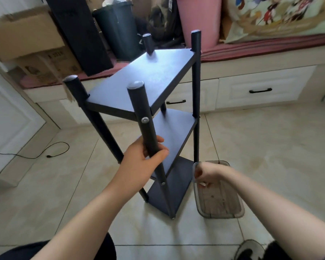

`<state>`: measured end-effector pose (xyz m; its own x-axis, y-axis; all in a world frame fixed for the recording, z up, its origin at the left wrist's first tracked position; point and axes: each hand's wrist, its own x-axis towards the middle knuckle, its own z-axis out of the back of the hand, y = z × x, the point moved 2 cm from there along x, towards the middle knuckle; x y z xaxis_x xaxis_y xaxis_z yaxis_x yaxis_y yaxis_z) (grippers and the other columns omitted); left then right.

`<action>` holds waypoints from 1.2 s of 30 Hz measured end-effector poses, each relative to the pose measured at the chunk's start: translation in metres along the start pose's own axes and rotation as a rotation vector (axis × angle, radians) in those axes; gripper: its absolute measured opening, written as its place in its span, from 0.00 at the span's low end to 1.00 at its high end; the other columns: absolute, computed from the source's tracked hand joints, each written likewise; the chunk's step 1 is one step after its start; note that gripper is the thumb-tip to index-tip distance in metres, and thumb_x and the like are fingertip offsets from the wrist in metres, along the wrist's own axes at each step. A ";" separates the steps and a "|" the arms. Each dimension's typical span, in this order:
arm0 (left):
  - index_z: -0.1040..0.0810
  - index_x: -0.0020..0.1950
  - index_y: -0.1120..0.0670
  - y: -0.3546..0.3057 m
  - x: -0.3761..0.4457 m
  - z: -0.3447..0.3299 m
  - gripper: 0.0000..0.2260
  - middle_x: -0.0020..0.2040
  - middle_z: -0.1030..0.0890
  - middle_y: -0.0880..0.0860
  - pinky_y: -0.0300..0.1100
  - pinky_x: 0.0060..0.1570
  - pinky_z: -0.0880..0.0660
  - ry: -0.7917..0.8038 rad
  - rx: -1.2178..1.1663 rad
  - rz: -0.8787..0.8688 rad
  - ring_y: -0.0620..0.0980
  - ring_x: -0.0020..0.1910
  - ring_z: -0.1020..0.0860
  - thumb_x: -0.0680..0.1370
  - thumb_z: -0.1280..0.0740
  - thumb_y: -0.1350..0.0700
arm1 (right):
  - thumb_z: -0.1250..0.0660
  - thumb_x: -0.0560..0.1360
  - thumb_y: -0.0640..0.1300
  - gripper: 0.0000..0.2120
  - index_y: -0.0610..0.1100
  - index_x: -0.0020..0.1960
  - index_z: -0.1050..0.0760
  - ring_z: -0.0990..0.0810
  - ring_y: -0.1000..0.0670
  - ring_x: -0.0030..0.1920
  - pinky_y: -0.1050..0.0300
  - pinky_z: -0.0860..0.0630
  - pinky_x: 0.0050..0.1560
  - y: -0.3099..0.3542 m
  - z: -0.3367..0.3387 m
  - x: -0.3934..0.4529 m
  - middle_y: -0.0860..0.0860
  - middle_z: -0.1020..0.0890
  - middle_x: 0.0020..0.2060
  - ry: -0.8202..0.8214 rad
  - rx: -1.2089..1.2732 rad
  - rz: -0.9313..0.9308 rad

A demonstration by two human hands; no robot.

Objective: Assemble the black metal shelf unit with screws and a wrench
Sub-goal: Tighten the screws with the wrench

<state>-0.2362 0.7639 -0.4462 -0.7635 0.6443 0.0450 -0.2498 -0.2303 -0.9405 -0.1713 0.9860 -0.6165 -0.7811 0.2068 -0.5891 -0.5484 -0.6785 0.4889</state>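
Note:
The black metal shelf unit (144, 81) stands tilted on the tiled floor, with three boards and four round posts. A silver screw head (145, 120) shows on the nearest post (142, 109), and a smaller one lower down (163, 183). My left hand (142, 162) grips that nearest post below the top board. My right hand (207, 174) reaches into a clear plastic tray (219, 201) on the floor beside the unit's base, fingers curled; it seems to pinch a small pale object, blurred.
A low cabinet with white drawers (257, 89) and a red mat runs along the back. On it stand cardboard boxes (30, 44), a black bin (118, 25) and a pink bin (201, 19). A black cable (51, 154) lies on the floor at left. My shoe (250, 250) is at lower right.

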 end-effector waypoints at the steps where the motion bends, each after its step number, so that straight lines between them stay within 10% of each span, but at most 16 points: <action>1: 0.21 0.51 0.49 -0.001 -0.002 0.000 0.07 0.50 0.15 0.48 0.31 0.51 0.23 0.009 -0.002 -0.003 0.42 0.52 0.17 0.77 0.27 0.59 | 0.34 0.74 0.37 0.07 0.35 0.42 0.19 0.20 0.47 0.37 0.54 0.21 0.38 0.013 0.012 -0.014 0.43 0.16 0.38 -0.012 -0.041 0.039; 12: 0.21 0.53 0.43 -0.003 -0.012 0.004 0.09 0.47 0.14 0.42 0.31 0.53 0.24 -0.006 -0.059 -0.005 0.38 0.51 0.17 0.78 0.27 0.57 | 0.45 0.83 0.44 0.07 0.49 0.48 0.31 0.27 0.58 0.23 0.66 0.31 0.25 0.100 0.057 -0.159 0.56 0.23 0.29 -0.337 0.133 0.239; 22: 0.17 0.48 0.48 -0.006 -0.013 0.012 0.08 0.44 0.14 0.43 0.27 0.44 0.24 -0.051 -0.209 0.014 0.40 0.47 0.16 0.76 0.26 0.61 | 0.45 0.82 0.36 0.08 0.45 0.50 0.29 0.15 0.49 0.38 0.52 0.22 0.45 0.145 0.080 -0.185 0.52 0.14 0.38 -0.420 0.312 0.411; 36: 0.16 0.50 0.41 -0.029 0.009 0.063 0.09 0.40 0.16 0.50 0.45 0.51 0.19 -0.222 -0.275 -0.141 0.47 0.41 0.17 0.80 0.31 0.56 | 0.35 0.80 0.42 0.04 0.42 0.49 0.23 0.16 0.53 0.38 0.62 0.21 0.45 0.162 0.100 -0.162 0.54 0.13 0.38 -0.631 0.470 0.453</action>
<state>-0.2734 0.7304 -0.3976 -0.8509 0.4753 0.2237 -0.2151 0.0732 -0.9738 -0.1638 0.9129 -0.3778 -0.8944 0.4314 0.1179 -0.1057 -0.4602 0.8815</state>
